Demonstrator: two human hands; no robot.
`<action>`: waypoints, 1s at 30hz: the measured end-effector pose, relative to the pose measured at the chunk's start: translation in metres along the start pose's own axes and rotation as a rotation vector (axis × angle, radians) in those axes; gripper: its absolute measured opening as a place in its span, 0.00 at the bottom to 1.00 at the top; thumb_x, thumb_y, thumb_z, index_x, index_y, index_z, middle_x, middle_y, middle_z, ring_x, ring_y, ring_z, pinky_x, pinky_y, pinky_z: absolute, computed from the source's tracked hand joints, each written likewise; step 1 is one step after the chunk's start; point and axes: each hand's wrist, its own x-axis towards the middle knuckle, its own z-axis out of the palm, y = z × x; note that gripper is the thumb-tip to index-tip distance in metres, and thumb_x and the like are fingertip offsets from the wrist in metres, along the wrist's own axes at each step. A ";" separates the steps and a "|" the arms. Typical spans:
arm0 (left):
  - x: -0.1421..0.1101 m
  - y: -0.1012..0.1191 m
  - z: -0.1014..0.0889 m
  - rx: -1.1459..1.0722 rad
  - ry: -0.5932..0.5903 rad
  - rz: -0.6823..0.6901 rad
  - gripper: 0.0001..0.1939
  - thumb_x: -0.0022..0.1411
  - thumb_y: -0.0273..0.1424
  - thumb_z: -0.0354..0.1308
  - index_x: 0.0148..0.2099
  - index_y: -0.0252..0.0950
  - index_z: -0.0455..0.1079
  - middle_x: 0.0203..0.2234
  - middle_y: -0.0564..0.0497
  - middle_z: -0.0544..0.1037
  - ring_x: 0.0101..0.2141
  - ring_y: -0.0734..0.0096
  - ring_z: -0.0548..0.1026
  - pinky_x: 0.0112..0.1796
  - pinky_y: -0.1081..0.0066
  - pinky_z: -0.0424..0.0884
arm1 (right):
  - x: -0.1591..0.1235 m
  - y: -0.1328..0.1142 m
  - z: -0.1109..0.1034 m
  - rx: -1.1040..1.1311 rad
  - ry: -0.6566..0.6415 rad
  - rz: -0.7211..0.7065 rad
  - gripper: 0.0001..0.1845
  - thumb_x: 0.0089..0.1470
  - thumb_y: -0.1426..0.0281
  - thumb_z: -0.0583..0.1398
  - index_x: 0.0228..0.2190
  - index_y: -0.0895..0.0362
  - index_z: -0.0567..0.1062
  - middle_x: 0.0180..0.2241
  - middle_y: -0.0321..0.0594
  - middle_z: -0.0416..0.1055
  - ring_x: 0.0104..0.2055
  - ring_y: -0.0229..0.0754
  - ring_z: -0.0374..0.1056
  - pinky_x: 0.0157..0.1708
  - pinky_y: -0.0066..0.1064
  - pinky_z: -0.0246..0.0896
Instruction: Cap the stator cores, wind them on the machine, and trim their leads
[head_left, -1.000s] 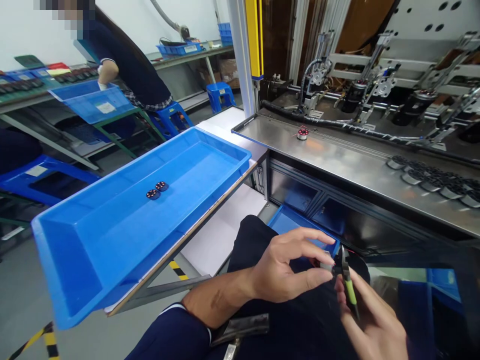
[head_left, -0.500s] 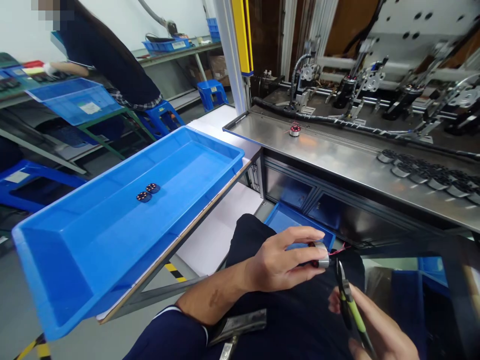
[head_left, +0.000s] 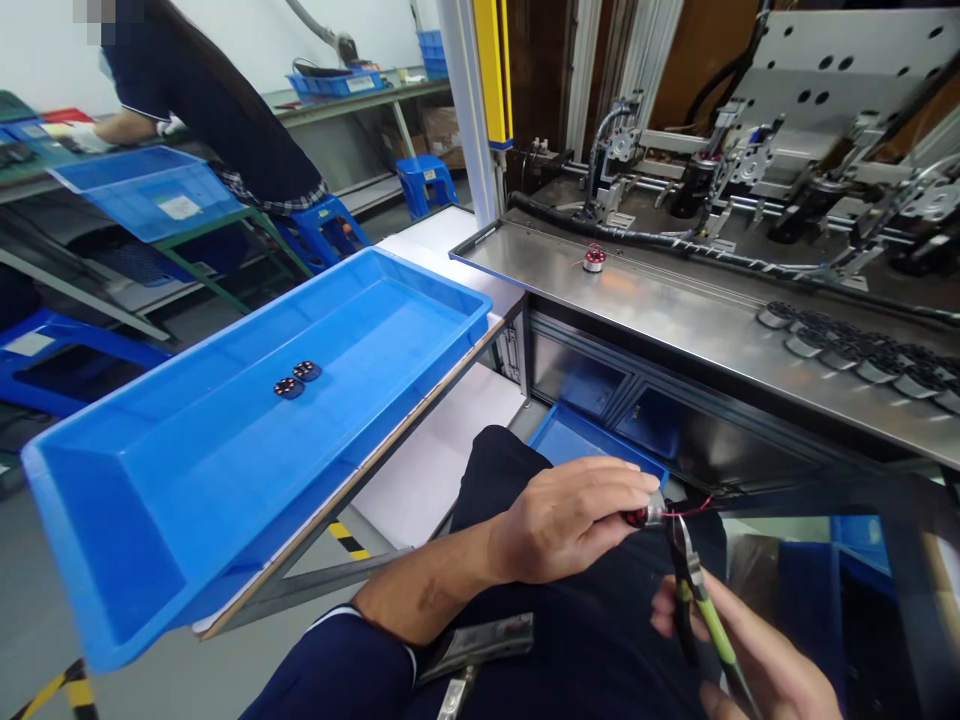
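My left hand pinches a small round motor part with a silvery rim and red inside. Thin red wires stick out from it to the right. In my right hand is a pair of cutting pliers with green and black handles. Its jaws point up at the wires, close to the motor part; whether they bite on the wire I cannot tell. Both hands are above my lap.
On the left, a long blue tray holds two dark motor parts. A metal ledge bears one red motor part and a row of dark-topped ones. Behind it stands machinery. A seated co-worker is at the back left.
My left hand has turned the motor part, so its wires now run past the plier jaws. The jaws have come up against the wires and look more closed.
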 end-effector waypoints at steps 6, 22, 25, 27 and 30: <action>-0.003 0.000 0.001 -0.012 0.006 -0.030 0.19 0.57 0.16 0.63 0.50 0.29 0.66 0.42 0.35 0.82 0.45 0.61 0.82 0.50 0.61 0.80 | 0.005 -0.004 0.000 0.013 -0.002 -0.041 0.40 0.49 0.81 0.59 0.63 0.48 0.65 0.47 0.42 0.78 0.41 0.44 0.78 0.42 0.25 0.74; -0.007 -0.001 0.000 -0.022 0.025 -0.101 0.27 0.56 0.16 0.63 0.57 0.32 0.66 0.43 0.39 0.82 0.47 0.62 0.80 0.50 0.64 0.79 | 0.016 -0.006 -0.001 0.114 0.157 0.177 0.29 0.53 0.66 0.65 0.57 0.52 0.73 0.40 0.43 0.80 0.33 0.44 0.78 0.34 0.27 0.76; -0.008 -0.001 -0.003 -0.080 0.039 -0.195 0.28 0.54 0.18 0.67 0.57 0.34 0.68 0.44 0.40 0.82 0.46 0.61 0.80 0.48 0.64 0.79 | 0.023 -0.004 -0.002 0.110 0.149 0.153 0.28 0.55 0.65 0.63 0.57 0.54 0.72 0.42 0.45 0.79 0.36 0.45 0.78 0.36 0.28 0.76; -0.010 -0.003 -0.009 -0.269 0.077 -0.455 0.25 0.53 0.23 0.69 0.54 0.35 0.73 0.45 0.40 0.80 0.45 0.62 0.80 0.45 0.66 0.79 | 0.036 -0.005 -0.006 0.049 0.165 0.064 0.26 0.56 0.65 0.62 0.57 0.54 0.72 0.40 0.44 0.80 0.34 0.44 0.78 0.35 0.27 0.76; -0.013 -0.009 -0.024 -0.678 0.205 -0.989 0.22 0.52 0.33 0.72 0.49 0.34 0.76 0.42 0.43 0.80 0.40 0.65 0.80 0.41 0.68 0.78 | 0.080 -0.009 -0.029 -0.194 0.281 -0.160 0.27 0.58 0.64 0.59 0.59 0.50 0.69 0.40 0.40 0.80 0.34 0.42 0.78 0.36 0.27 0.75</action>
